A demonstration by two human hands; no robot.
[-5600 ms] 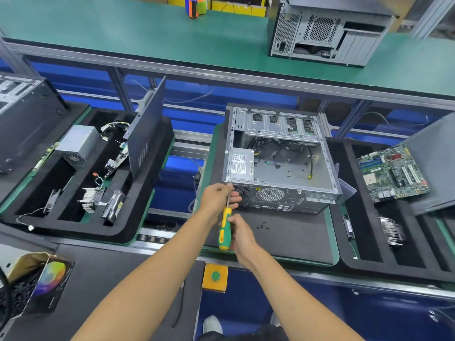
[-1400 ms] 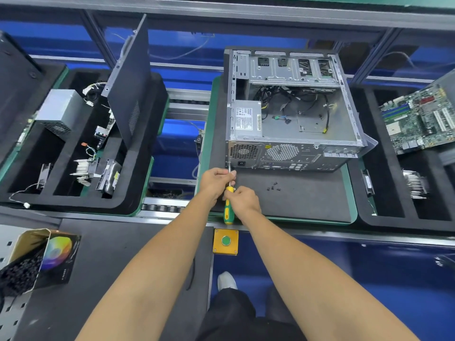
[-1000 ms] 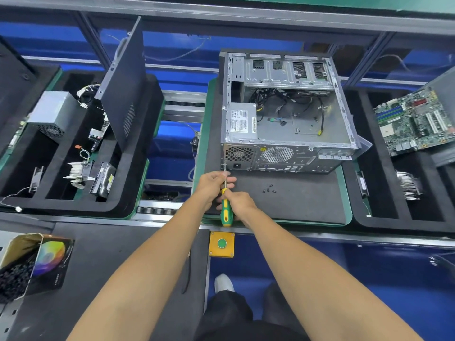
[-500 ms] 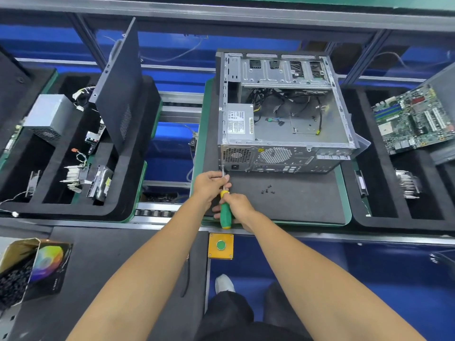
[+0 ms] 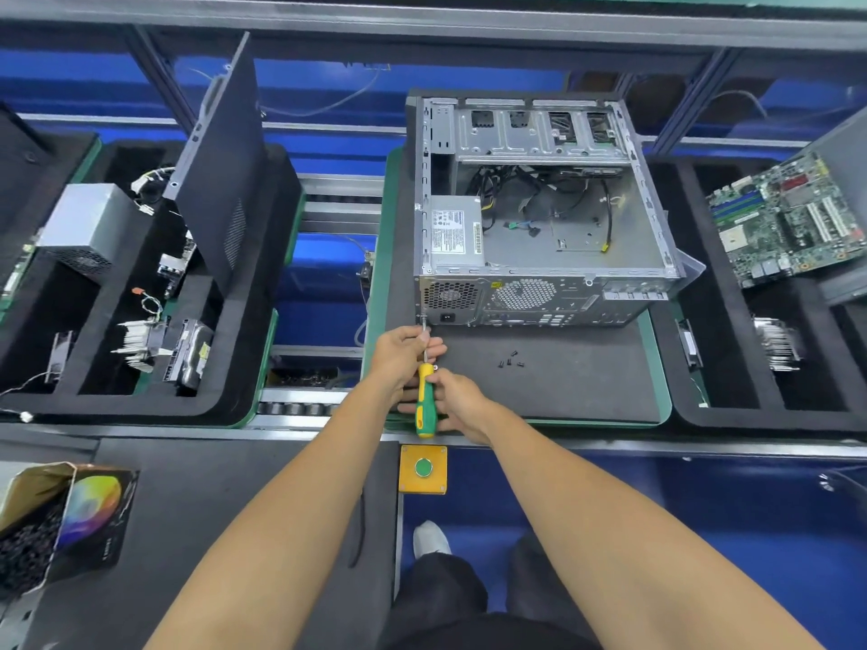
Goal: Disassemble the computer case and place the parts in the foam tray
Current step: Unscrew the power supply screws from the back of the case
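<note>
Hands both clamped on the screwdriver (image 5: 426, 400), left (image 5: 402, 354) steadying the shaft, right (image 5: 457, 400) turning the handle, keep working the power-supply screw at the computer case (image 5: 539, 236)'s near-left corner on the worktop, so removal continues.

**Bare forearms, dark trousers, one light shoe**

Both forearms are bare up to the frame's lower edge, with no sleeve, watch, band or glove showing. The left hand (image 5: 402, 356) and right hand (image 5: 462, 402) are uncovered too. At 6 o'clock, dark trousers (image 5: 436, 598) cover the legs, and the toe of a white shoe (image 5: 429, 537) peeks out above them.
</note>
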